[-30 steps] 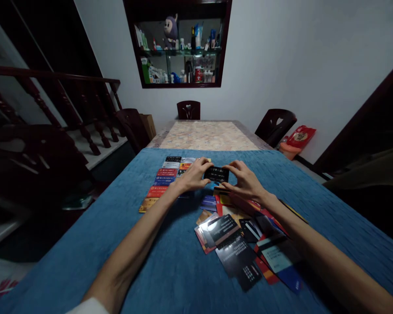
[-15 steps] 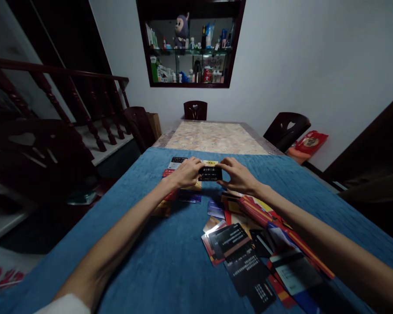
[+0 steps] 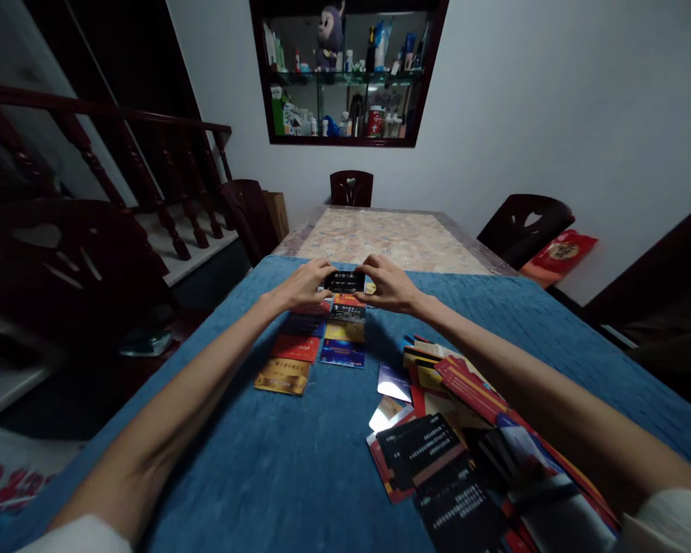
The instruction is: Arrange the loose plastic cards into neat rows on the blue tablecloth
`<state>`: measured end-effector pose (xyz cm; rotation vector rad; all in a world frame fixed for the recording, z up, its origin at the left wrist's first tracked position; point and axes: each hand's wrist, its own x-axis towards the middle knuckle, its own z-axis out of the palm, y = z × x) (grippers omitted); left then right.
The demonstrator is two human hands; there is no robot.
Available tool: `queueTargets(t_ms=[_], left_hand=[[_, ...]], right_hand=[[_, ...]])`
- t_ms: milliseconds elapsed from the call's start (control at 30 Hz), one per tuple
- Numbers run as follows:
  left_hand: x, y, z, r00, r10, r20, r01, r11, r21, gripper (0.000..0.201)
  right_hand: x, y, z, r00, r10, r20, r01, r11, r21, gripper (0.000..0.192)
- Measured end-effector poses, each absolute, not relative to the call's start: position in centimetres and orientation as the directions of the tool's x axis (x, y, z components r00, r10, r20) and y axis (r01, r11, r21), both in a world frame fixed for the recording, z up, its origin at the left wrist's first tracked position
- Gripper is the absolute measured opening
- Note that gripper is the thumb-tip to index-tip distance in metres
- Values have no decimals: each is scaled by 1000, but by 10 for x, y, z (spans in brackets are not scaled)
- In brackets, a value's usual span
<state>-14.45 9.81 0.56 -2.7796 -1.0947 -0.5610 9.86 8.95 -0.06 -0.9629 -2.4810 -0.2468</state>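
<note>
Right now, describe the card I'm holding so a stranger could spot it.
On the blue cloth, find the neat rows of cards. At their far end, both hands pinch one black card with white print, the only one off the cloth.

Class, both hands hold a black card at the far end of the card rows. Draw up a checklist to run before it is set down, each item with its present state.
1. Left hand grips the black card: ok.
2. Right hand grips its other end: ok.
3. Card held level: ok.
4. Card rows lie tidy: ok.
5. Spot beneath the card free: cannot tell.
6. Loose pile apart from the rows: ok.
</note>
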Motion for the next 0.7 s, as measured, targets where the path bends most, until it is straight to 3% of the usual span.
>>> queueTargets(t_ms=[467,700], left_hand=[[-175,156,-5,617,760,204,765,-640,68,42],[-178,183,-16,591,794,141,796,-603,57,48]], right_hand=[[58,157,-19,-621,700,351,712,692,-119,46],[46,182,-36,-603,751,268,762,642,-83,44]])
